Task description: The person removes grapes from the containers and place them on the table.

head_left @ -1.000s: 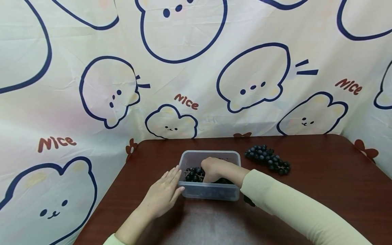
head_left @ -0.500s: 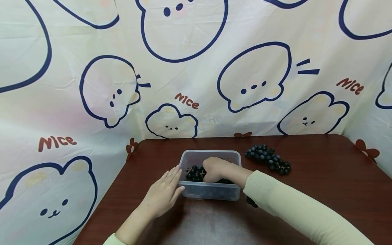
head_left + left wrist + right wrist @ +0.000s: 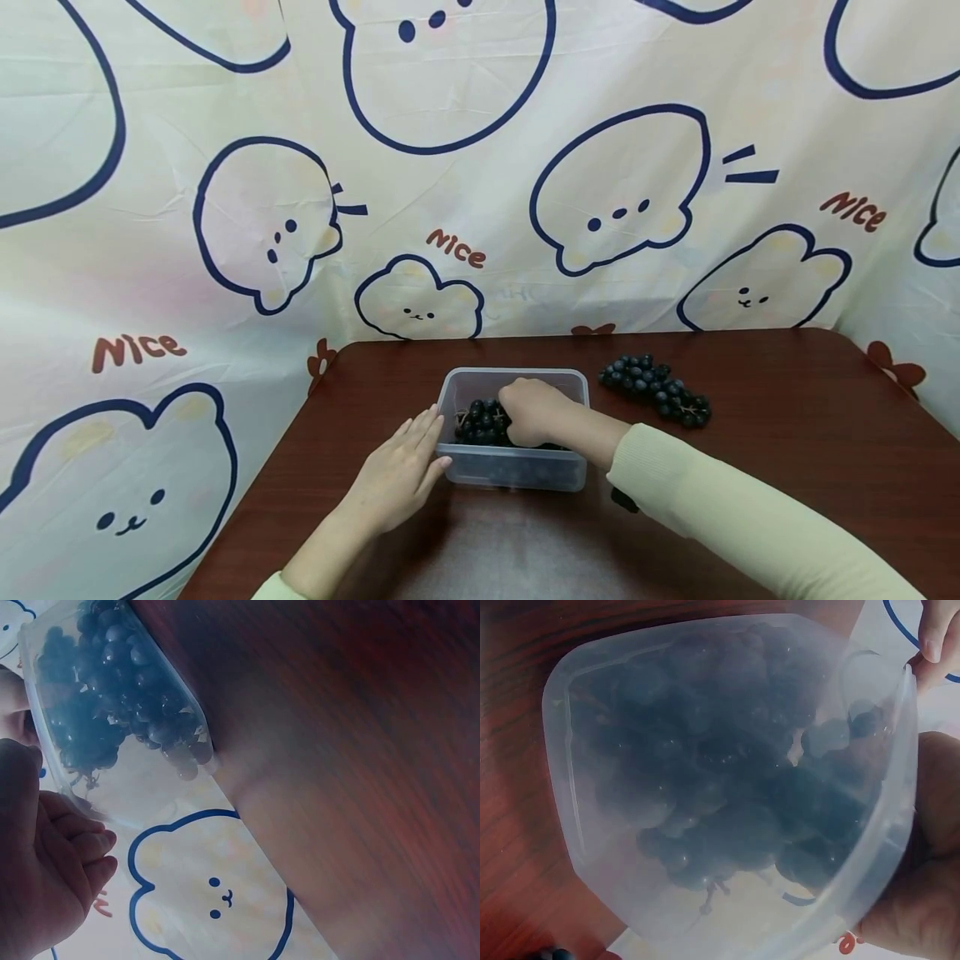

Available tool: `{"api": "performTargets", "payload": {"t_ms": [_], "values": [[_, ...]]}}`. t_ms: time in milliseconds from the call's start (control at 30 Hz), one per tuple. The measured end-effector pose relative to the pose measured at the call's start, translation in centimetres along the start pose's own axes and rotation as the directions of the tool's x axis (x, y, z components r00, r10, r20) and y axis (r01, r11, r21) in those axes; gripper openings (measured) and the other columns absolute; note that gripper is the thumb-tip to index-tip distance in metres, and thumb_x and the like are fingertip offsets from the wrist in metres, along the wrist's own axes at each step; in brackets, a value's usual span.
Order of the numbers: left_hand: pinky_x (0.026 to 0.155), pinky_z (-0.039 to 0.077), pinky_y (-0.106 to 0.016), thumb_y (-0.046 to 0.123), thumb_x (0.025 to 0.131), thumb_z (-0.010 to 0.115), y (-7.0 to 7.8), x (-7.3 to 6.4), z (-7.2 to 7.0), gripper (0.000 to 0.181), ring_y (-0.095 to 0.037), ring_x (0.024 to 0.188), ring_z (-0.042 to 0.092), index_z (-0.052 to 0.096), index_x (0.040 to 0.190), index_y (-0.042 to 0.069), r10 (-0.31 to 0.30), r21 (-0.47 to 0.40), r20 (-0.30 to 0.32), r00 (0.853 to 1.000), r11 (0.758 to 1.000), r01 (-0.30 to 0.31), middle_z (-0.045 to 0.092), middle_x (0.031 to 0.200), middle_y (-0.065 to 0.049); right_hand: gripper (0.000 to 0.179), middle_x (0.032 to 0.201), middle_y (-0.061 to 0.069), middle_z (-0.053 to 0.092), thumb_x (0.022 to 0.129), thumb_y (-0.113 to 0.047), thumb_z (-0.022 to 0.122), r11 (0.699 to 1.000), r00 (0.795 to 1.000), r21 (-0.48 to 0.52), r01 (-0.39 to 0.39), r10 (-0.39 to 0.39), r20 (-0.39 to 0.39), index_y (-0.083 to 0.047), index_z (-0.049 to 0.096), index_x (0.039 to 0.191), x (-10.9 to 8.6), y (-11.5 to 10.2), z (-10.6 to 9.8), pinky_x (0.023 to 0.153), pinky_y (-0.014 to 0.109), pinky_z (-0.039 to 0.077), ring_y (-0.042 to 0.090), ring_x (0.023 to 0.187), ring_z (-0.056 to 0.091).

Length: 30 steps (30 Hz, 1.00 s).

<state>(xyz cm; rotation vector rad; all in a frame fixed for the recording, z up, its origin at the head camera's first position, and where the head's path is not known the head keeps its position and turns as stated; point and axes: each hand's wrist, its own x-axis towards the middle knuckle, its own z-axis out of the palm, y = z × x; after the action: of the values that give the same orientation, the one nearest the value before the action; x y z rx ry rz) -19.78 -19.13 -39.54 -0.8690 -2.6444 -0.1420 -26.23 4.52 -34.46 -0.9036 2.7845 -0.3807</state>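
A clear plastic box (image 3: 517,471) stands on the table with dark grapes (image 3: 480,423) in it. My right hand (image 3: 536,412) reaches over the near rim, its fingers bent down at the grapes. The box wall and the hand itself hide its fingertips. My left hand (image 3: 397,475) rests against the box's left end with fingers extended. Through the wall, the left wrist view shows bunches of grapes (image 3: 127,682) filling much of the box. The right wrist view looks through the cloudy side at more grapes (image 3: 727,772).
Another bunch of dark grapes (image 3: 656,390) lies on the brown table (image 3: 787,450), to the right of the box. A cloth wall (image 3: 517,283) with bear drawings rises behind the table. Something small and dark (image 3: 624,500) shows under the right sleeve.
My right hand has shifted slightly to the right inside the box, and the grapes beside it have moved right too, showing more. The left hand stays against the box.
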Motion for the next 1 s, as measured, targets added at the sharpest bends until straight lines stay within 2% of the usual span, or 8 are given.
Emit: {"api": "performTargets", "payload": {"t_ms": [200, 400, 533, 700, 800, 900, 1000], "values": [[0.111, 0.031, -0.044, 0.030, 0.099, 0.056, 0.1, 0.0, -0.1, 0.057, -0.028, 0.137, 0.038, 0.046, 0.139, -0.008, -0.016, 0.002, 0.029, 0.999, 1.000, 0.016, 0.041, 0.147, -0.022, 0.015, 0.061, 0.003, 0.041, 0.085, 0.005, 0.059, 0.998, 0.997, -0.056, -0.007, 0.002, -0.083, -0.010, 0.060, 0.085, -0.6, 0.3, -0.1, 0.048, 0.029, 0.026, 0.013, 0.051, 0.022], [0.112, 0.031, -0.044, 0.033, 0.100, 0.053, 0.1, -0.1, -0.1, 0.057, -0.029, 0.137, 0.038, 0.046, 0.140, -0.007, -0.028, -0.003, 0.043, 0.999, 1.000, 0.029, 0.040, 0.148, -0.021, 0.016, 0.062, 0.003, 0.044, 0.088, 0.004, 0.056, 0.994, 0.987, -0.110, -0.007, -0.011, -0.162, -0.003, 0.064, 0.102, -1.2, 0.4, -0.2, 0.050, 0.028, 0.025, 0.014, 0.054, 0.027], [0.110, 0.033, -0.046, 0.032, 0.100, 0.053, 0.0, -0.1, -0.1, 0.056, -0.030, 0.136, 0.039, 0.046, 0.140, -0.007, -0.019, -0.012, 0.029, 0.999, 1.000, 0.019, 0.040, 0.147, -0.022, 0.025, 0.064, 0.002, 0.046, 0.091, 0.002, 0.055, 0.986, 0.972, -0.167, -0.006, -0.034, -0.232, 0.003, 0.062, 0.115, -1.6, 0.4, 0.0, 0.048, 0.027, 0.026, 0.012, 0.050, 0.031], [0.111, 0.032, -0.044, 0.032, 0.100, 0.055, 0.1, -0.1, -0.2, 0.056, -0.028, 0.137, 0.039, 0.047, 0.139, -0.007, -0.025, 0.001, 0.035, 0.999, 1.000, 0.025, 0.041, 0.147, -0.021, 0.041, 0.066, 0.003, 0.050, 0.092, 0.001, 0.054, 0.975, 0.947, -0.221, 0.017, -0.086, -0.308, 0.009, 0.052, 0.132, -1.9, 0.5, 0.3, 0.044, 0.024, 0.027, 0.011, 0.044, 0.037], [0.113, 0.030, -0.042, 0.033, 0.100, 0.054, 0.1, -0.1, -0.2, 0.056, -0.028, 0.137, 0.038, 0.047, 0.140, -0.006, -0.034, -0.005, 0.045, 0.998, 0.999, 0.034, 0.040, 0.148, -0.020, 0.045, 0.078, 0.011, 0.059, 0.091, 0.003, 0.055, 0.968, 0.929, -0.246, 0.045, -0.131, -0.347, 0.012, 0.047, 0.134, -2.2, 0.5, 0.5, 0.044, 0.024, 0.033, 0.012, 0.046, 0.043], [0.113, 0.029, -0.042, 0.034, 0.100, 0.053, 0.1, 0.0, -0.2, 0.057, -0.028, 0.138, 0.037, 0.046, 0.141, -0.005, -0.038, -0.007, 0.053, 0.998, 0.999, 0.038, 0.040, 0.149, -0.020, 0.045, 0.101, 0.021, 0.064, 0.090, 0.005, 0.056, 0.963, 0.914, -0.259, 0.072, -0.168, -0.369, 0.015, 0.047, 0.133, -2.4, 0.7, 0.6, 0.047, 0.025, 0.043, 0.017, 0.052, 0.052], [0.113, 0.028, -0.042, 0.034, 0.101, 0.052, 0.0, 0.0, -0.2, 0.057, -0.028, 0.138, 0.037, 0.046, 0.141, -0.005, -0.035, -0.005, 0.057, 0.998, 0.999, 0.035, 0.039, 0.149, -0.019, 0.042, 0.117, 0.027, 0.062, 0.090, 0.004, 0.059, 0.953, 0.901, -0.290, 0.088, -0.200, -0.384, 0.016, 0.049, 0.130, -2.5, 0.8, 0.7, 0.062, 0.028, 0.055, 0.025, 0.072, 0.064]]}}
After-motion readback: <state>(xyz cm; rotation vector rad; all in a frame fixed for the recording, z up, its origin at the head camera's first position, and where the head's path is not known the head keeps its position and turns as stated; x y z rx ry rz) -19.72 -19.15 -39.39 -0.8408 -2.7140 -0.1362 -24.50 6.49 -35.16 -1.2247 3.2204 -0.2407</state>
